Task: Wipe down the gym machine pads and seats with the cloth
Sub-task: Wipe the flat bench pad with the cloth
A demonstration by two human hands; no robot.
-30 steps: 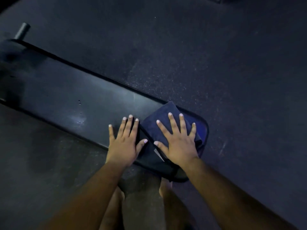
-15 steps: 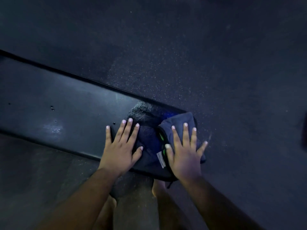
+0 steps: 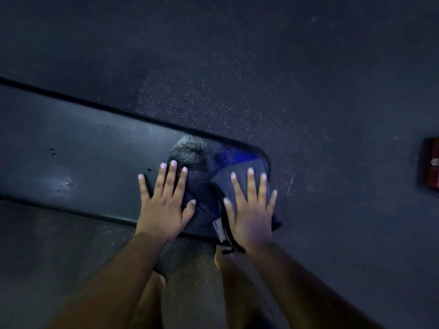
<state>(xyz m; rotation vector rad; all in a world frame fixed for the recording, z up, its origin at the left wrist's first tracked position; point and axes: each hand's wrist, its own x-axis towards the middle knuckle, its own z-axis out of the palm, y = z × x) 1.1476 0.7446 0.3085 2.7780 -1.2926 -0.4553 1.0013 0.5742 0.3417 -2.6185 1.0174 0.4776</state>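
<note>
From above, both arms reach straight down and forward to the rounded near end of the dark padded bench (image 3: 78, 162), which runs off to the left over the speckled floor (image 3: 308, 91). The left hand (image 3: 164, 205) lies flat, palm down, fingers (image 3: 162, 176) straight and spread apart, its thumb side on the edge of the dark blue cloth (image 3: 244, 179) beside a damp patch on the pad. The right hand (image 3: 251, 210) presses flat on top of the cloth at the very end of the bench, fingers splayed and uncurled, a pale label and black cord showing by its wrist.
</note>
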